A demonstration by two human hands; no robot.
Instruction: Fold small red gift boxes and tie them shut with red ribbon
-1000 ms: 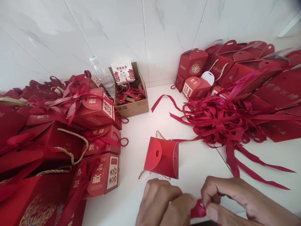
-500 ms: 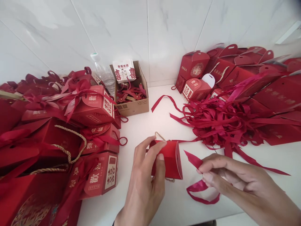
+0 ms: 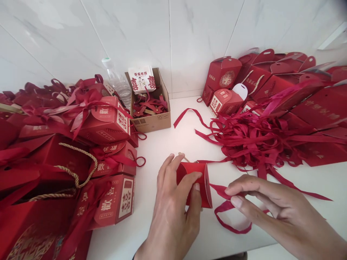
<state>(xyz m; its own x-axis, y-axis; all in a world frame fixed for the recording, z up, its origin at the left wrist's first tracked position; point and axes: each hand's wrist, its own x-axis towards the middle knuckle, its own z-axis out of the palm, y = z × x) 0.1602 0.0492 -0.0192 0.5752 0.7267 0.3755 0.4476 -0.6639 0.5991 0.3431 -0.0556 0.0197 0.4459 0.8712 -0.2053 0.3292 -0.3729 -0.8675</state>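
A small red paper gift box point(image 3: 204, 193) lies on the white table, its slotted flap facing right. My left hand point(image 3: 173, 202) is closed round its left side, with the index finger and thumb pressed into its upper face. Part of a twisted gold cord shows at the box's far edge. Just right of the box, my right hand point(image 3: 260, 202) pinches a red ribbon point(image 3: 219, 189) between thumb and index finger. The ribbon's pointed tip reaches the flap near its slot; I cannot tell whether it enters. The rest of the ribbon hangs in a loop below.
Red gift boxes with bows point(image 3: 104, 119) are stacked at the left. A heap of loose ribbons point(image 3: 252, 139) lies at the right, before more red boxes point(image 3: 225, 72). A cardboard box point(image 3: 154, 122) and a clear plastic bottle point(image 3: 116, 81) stand near the tiled wall.
My right hand has moved slightly left and down, bringing the ribbon's tip to the flap. My left fingers have shifted right over the box, and the thumb is further across it.
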